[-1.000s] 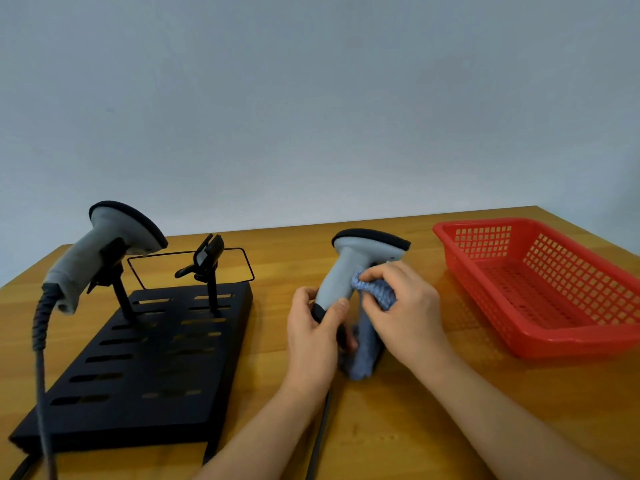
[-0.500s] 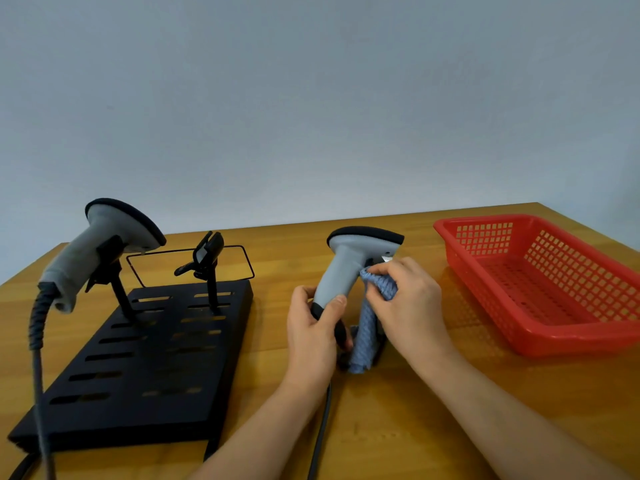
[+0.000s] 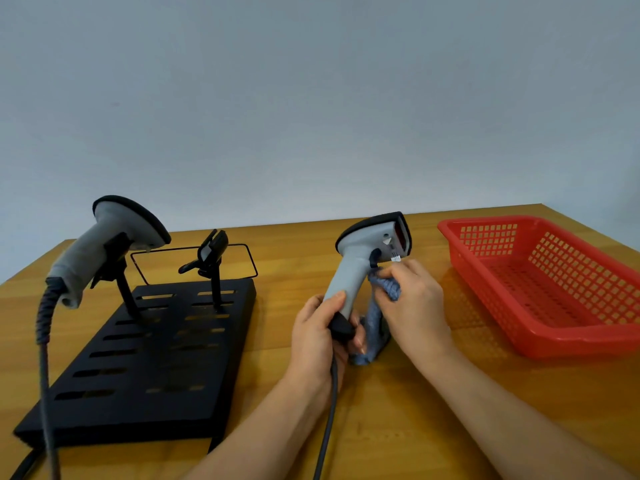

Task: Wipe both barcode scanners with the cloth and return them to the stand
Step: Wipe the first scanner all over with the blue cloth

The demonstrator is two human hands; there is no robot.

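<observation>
My left hand (image 3: 317,336) grips the lower handle of a grey barcode scanner (image 3: 360,261) held upright above the table, its dark window turned to the right. My right hand (image 3: 414,303) pinches a bunched blue cloth (image 3: 379,306) against the handle just under the trigger; the cloth's tail hangs down to the table. A second grey scanner (image 3: 104,244) sits in the left holder of the black stand (image 3: 145,362). The stand's right holder (image 3: 209,254) carries nothing.
A red plastic basket (image 3: 540,282) stands at the right on the wooden table (image 3: 415,427). The held scanner's cable (image 3: 327,420) runs down toward me. The other scanner's coiled cable (image 3: 45,341) hangs over the stand's left edge.
The held scanner has turned so its head and window now face right. My right hand with the cloth has slid from the head's underside down to the handle below the trigger.
</observation>
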